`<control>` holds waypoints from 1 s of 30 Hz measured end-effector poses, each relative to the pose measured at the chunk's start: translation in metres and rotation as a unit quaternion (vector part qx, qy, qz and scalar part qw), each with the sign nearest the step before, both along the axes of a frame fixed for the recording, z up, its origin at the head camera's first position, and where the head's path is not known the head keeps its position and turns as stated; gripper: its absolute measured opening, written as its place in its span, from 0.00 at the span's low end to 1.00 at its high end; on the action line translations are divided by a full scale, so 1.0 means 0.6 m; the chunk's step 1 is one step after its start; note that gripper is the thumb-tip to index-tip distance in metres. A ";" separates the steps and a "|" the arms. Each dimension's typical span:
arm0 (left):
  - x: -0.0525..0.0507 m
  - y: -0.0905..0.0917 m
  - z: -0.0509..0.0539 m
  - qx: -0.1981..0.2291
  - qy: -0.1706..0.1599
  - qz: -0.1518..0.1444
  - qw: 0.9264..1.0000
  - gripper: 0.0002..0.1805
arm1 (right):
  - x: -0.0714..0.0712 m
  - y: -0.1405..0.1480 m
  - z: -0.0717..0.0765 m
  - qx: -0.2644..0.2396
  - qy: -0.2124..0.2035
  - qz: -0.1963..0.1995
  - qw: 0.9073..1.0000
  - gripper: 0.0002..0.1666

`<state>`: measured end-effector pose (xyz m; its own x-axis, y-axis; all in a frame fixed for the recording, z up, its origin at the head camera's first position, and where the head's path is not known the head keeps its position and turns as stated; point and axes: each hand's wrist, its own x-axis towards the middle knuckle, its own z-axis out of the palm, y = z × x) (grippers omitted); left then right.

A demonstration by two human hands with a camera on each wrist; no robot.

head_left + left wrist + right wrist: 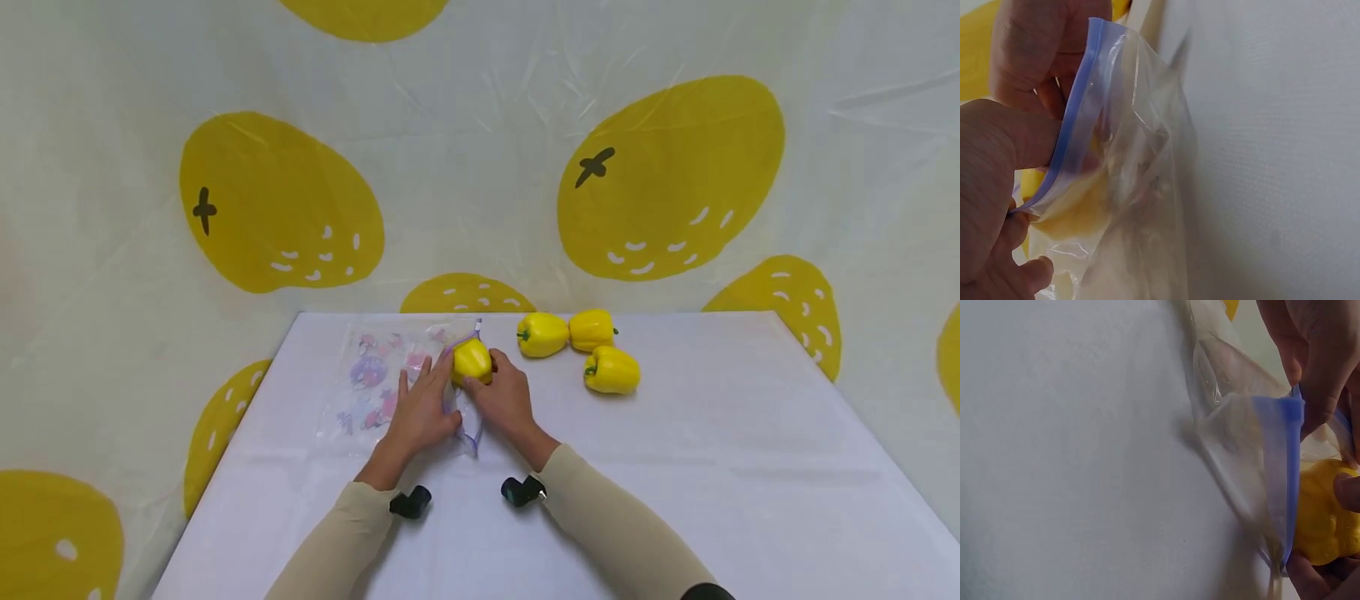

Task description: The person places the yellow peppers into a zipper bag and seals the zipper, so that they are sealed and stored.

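Note:
A clear zip bag (367, 375) with pink and purple prints lies flat at the table's left, its purple zip edge (1074, 112) spread open toward the right. My left hand (423, 412) rests over the mouth of the bag; in the left wrist view its thumb is inside and its fingers are outside, pinching the edge. With thumb and fingers my right hand (506, 400) grips a yellow bell pepper (472, 361) at the opening. The right wrist view shows this pepper (1319, 515) right beside the blue-purple zip strip, partly covered by fingers.
Farther right on the white table (675, 500) lie three more yellow bell peppers: one on the left (543, 335), another behind (592, 330), and a third nearer (613, 371). A curtain (465, 167) printed with yellow fruit hangs behind the table's far edge.

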<state>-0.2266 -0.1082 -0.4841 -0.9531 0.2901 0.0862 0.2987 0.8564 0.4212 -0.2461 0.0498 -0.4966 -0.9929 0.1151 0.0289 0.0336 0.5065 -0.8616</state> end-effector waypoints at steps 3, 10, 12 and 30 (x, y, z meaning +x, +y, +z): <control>-0.002 -0.002 0.001 0.016 -0.007 -0.007 1.000 0.54 | 0.001 0.001 0.001 -0.012 -0.011 -0.001 1.000 0.37; -0.003 0.000 -0.006 0.052 -0.015 -0.032 0.998 0.57 | -0.002 0.008 -0.008 -0.021 0.010 0.025 0.999 0.35; -0.005 0.002 -0.007 0.055 -0.012 -0.040 0.998 0.57 | -0.006 0.011 -0.011 -0.014 0.019 0.031 0.999 0.35; -0.009 0.000 -0.003 -0.002 0.017 -0.040 0.999 0.55 | -0.021 0.015 -0.009 0.032 0.015 0.063 0.997 0.34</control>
<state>-0.2319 -0.1084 -0.4862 -0.9236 0.3648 0.1180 0.3801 0.8308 0.4067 -0.2590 0.0590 -0.5023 -0.9980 -0.0128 0.0621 -0.0586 0.5586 -0.8274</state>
